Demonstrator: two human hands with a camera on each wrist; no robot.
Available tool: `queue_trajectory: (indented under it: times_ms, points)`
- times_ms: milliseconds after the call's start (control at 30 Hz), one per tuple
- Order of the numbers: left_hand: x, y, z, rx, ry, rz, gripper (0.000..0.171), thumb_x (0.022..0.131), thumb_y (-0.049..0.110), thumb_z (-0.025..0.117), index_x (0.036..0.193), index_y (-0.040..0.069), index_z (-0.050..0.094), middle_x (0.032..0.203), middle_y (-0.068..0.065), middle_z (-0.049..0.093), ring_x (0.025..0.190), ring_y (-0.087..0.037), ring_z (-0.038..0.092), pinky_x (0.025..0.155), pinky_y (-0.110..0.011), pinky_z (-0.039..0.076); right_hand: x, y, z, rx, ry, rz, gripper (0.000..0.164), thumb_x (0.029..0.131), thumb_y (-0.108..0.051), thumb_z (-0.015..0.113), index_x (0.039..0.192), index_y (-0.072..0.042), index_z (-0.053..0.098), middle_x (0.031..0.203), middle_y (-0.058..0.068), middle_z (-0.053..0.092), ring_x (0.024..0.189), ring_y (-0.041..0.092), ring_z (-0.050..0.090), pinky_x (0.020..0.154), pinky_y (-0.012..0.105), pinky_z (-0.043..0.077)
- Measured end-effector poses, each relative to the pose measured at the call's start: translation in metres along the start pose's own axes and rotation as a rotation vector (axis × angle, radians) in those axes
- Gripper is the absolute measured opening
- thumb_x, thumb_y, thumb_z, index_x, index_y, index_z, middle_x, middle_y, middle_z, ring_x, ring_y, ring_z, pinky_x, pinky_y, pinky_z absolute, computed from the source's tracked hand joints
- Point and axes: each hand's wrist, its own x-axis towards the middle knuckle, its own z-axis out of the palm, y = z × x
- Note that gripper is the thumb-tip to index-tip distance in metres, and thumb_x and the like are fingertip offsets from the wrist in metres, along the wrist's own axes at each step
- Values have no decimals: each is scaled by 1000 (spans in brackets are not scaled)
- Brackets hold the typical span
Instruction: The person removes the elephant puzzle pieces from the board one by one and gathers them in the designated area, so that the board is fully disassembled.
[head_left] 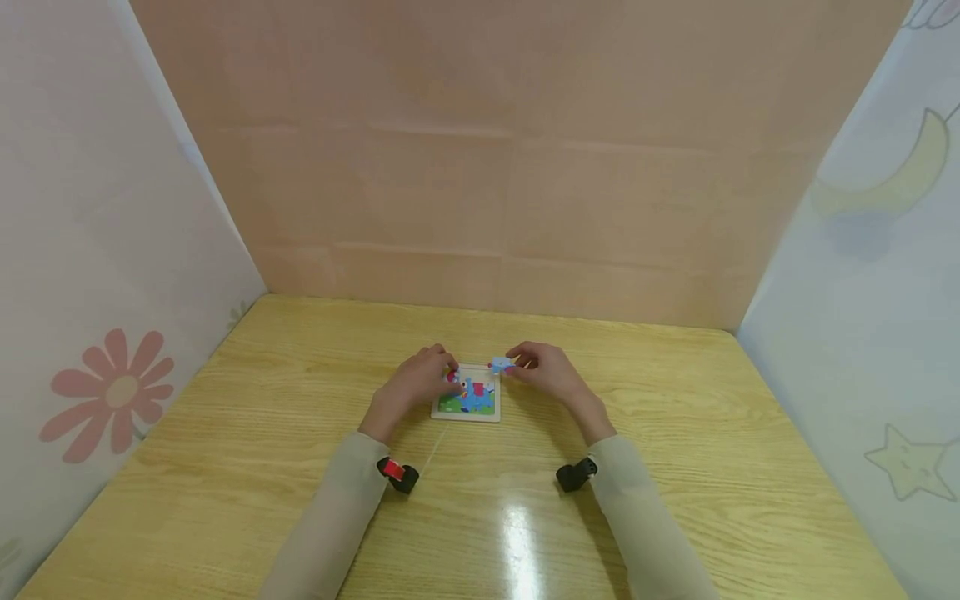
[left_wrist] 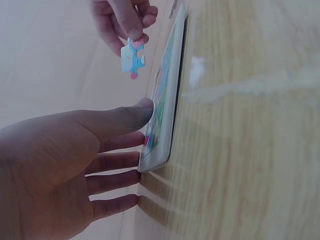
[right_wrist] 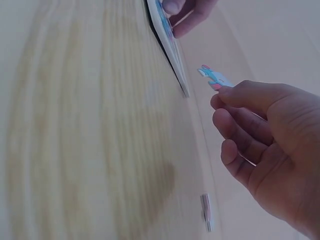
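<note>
Wears lt beige slvs [head_left: 648, 512], blk R wrist cam [head_left: 574, 476] & blk L wrist cam [head_left: 406, 481] w/ red patch [head_left: 393, 469].

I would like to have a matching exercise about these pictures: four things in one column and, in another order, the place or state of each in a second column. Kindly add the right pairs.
Things
1. puzzle tray
2. left hand
3. loose jigsaw piece
4. pink flower drawing

Places and states
A. pinched by the right hand
B. on the left wall
C. lying flat on the wooden table
D. at the tray's left side, thumb outstretched

Right pairs: 1-C, 2-D, 3-A, 4-B
</note>
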Motion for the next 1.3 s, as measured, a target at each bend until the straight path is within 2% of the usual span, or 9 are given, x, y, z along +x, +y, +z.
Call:
queue_trajectory:
  times_ms: [567, 800, 1100, 1300]
  points:
    - [-3, -4, -1, -5, -6, 11, 42, 88, 38, 75, 121, 12, 69, 124, -7, 60, 111, -25, 53, 103, -43, 47, -10, 18, -7, 14, 29, 41, 28, 92, -24, 71, 118, -12, 70, 98, 6, 72, 81, 16, 64, 71, 29, 52]
    - [-3, -5, -3, -3, -3, 13, 43, 88, 38, 75, 121, 13, 69, 125, -6, 59, 111, -24, 53, 104, -43, 47, -14, 25, -20, 70, 36, 54, 30, 93, -21, 71, 119, -8, 68, 95, 10, 71, 69, 22, 64, 58, 28, 51]
    - [-5, -13, -6, -34, -21, 33, 47, 89, 37, 74, 126, 11, 66, 132, -9, 58, 118, -27, 52, 107, -45, 45, -16, 28, -22, 42, -8, 78, 28, 93, -19, 70, 118, -6, 69, 96, 11, 70, 70, 19, 61, 59, 28, 51]
    - [-6, -20, -8, -35, -18, 7, 54, 86, 39, 77, 130, 10, 64, 133, -10, 55, 122, -30, 45, 107, -47, 43, -18, 31, -21, 30, -30, 106, 26, 92, -16, 69, 116, -5, 69, 93, 9, 66, 69, 17, 59, 59, 27, 49]
